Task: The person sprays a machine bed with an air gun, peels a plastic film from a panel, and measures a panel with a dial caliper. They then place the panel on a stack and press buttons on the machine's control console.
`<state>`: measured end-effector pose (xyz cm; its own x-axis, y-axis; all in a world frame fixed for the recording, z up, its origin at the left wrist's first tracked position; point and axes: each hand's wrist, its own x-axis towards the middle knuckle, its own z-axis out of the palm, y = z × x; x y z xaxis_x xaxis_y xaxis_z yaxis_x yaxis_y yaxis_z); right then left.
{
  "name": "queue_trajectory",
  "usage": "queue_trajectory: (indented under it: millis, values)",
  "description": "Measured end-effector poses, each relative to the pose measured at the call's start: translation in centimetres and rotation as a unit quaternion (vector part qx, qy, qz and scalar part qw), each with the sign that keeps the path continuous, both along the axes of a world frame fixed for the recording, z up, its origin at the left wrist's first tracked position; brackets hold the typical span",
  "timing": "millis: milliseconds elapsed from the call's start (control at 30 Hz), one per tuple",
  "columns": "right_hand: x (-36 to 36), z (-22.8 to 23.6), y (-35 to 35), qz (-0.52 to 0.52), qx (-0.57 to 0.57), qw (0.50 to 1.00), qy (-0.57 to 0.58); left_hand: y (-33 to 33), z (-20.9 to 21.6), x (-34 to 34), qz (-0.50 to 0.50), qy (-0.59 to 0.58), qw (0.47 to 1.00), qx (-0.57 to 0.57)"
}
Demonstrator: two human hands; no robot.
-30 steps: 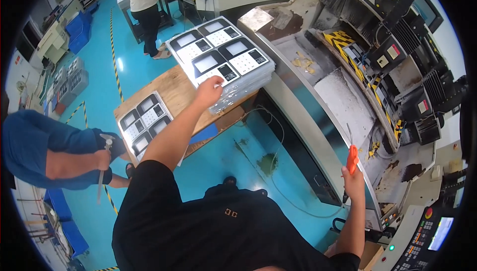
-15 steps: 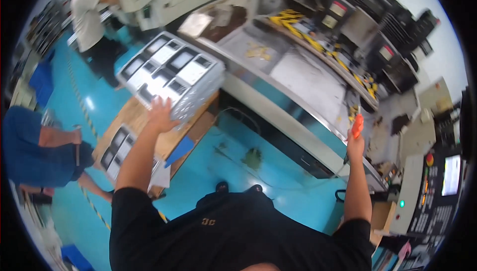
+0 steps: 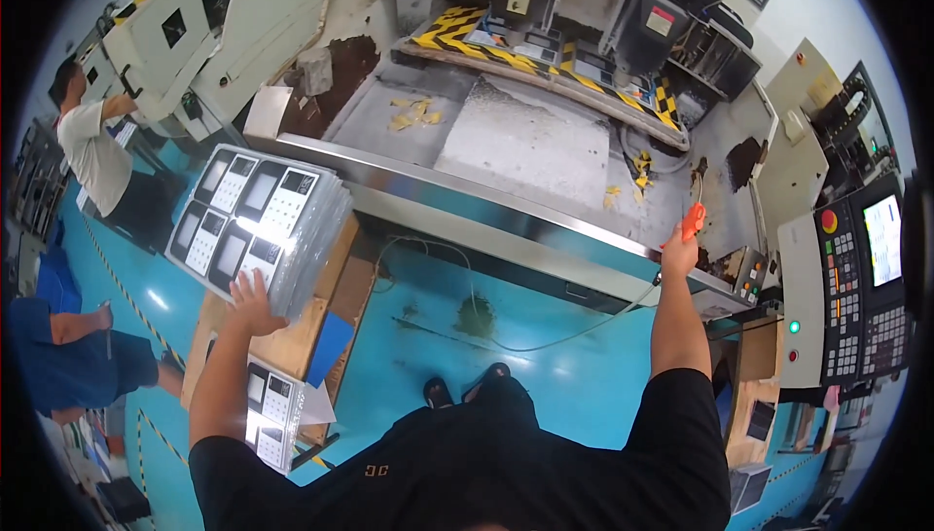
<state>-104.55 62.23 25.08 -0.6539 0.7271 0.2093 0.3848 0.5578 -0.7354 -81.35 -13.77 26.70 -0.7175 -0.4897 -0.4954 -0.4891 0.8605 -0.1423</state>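
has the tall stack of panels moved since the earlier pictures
No, not visibly: the stack still sits on the wooden table, beside the open machine's front edge.

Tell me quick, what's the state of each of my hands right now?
Left hand: open, fingers spread at the near edge of the stacked panels.
Right hand: closed, holding the orange tool.

Looking down from head height here (wide fisheye, bowed at the rim), over the near black shirt [image 3: 467, 463], close to left hand [image 3: 256, 305] and right hand [image 3: 681, 251], out to the far machine [image 3: 457, 227]!
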Motion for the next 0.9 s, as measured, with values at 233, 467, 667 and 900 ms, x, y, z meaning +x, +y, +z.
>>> queue_trajectory:
  millis: [233,467,667,900]
  values:
    - [-0.9,-1.9,2.3,0.015,0.075,0.996,0.037,-0.2,-0.3,-1.1,-0.004,-0.056,0.998,-0.005]
    - [-1.5,-1.9,2.3,0.006,0.083,0.997,-0.005,0.5,0.3,-1.0,-0.002,-0.066,0.998,-0.012]
    - [-1.3,-2.1,1.8,-0.002,0.115,0.993,-0.024,0.8,0.2,-0.1,-0.007,-0.042,0.999,-0.012]
    - [-1.0,-1.9,0.7,0.01,0.109,0.994,0.002,2.6,1.4,0.4,-0.09,0.2,0.974,0.059]
